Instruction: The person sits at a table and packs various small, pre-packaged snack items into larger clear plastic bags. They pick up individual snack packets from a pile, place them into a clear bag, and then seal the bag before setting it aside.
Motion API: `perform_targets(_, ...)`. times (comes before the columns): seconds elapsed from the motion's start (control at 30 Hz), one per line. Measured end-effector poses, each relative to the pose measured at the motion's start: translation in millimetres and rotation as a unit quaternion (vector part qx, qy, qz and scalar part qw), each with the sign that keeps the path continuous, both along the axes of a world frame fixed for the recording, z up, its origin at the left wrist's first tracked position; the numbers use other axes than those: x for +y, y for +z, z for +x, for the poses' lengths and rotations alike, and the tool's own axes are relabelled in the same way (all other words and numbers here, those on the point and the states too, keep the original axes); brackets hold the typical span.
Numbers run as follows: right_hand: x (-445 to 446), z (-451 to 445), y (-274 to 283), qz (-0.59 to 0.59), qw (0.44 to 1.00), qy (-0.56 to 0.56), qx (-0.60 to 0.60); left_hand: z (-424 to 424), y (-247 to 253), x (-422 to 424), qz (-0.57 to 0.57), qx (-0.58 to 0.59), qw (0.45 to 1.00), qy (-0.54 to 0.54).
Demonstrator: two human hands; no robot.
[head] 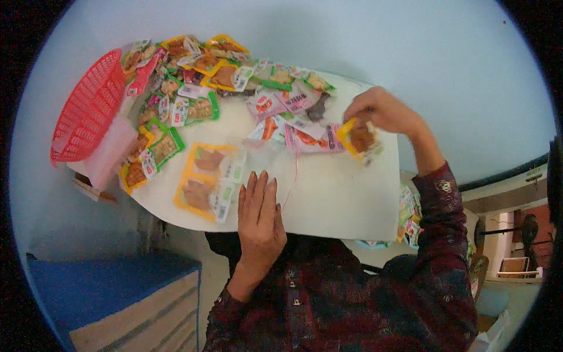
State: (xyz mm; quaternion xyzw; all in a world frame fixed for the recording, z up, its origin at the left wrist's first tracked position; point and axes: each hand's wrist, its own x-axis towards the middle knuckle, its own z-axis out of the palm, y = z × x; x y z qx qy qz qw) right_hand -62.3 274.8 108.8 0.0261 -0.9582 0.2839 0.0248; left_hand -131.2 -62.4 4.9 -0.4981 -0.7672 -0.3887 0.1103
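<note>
My right hand (382,110) grips a yellow-edged snack packet (360,137) with brown food showing, over the right part of the white table (343,193). Flat on a clear plastic bag (268,155) lies my left hand (259,215), its fingers straight and holding nothing. A red line runs down the bag's right side. Two yellow-edged packets (199,193) look hazy just left of that hand; they seem to be inside the bag. Beyond the bag are pink packets (308,140) with pictures of food, close to the held packet.
A heap of mixed snack packets (193,70) covers the table's far left. Beside it a red plastic basket (88,110) leans on its side. Pink translucent sheeting (111,152) hangs near the left edge. More packets (409,215) sit below the right edge. A blue-topped cabinet (114,286) stands lower left.
</note>
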Motion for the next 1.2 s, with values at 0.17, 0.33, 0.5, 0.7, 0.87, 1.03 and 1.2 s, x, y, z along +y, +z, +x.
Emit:
perform_targets(0.17,-63,-11,-49,0.055,0.998,0.011,0.018,5,5,2,0.017,-0.009,1.000,0.002)
perform_targets(0.33,-68,20,-36,0.068,0.978,-0.195,0.019,5,6,-1,0.021,-0.011,1.000,0.003)
perform_targets(0.5,-71,67,-84,0.166,0.921,-0.345,-0.065,4,2,0,0.035,-0.021,0.999,-0.013)
perform_targets(0.7,-66,74,-101,0.021,0.931,-0.364,-0.029,4,0,-4,0.035,-0.032,0.999,-0.020)
perform_targets(0.87,-62,93,-103,-0.145,0.895,-0.421,0.009,5,4,-2,0.025,-0.016,1.000,-0.009)
perform_targets(1.03,-108,94,-66,-0.448,0.811,-0.368,0.075,6,2,-2,0.017,-0.025,1.000,-0.009)
perform_targets(1.2,-150,73,-45,-0.552,0.764,-0.326,0.067,6,5,-2,0.019,-0.030,0.999,-0.009)
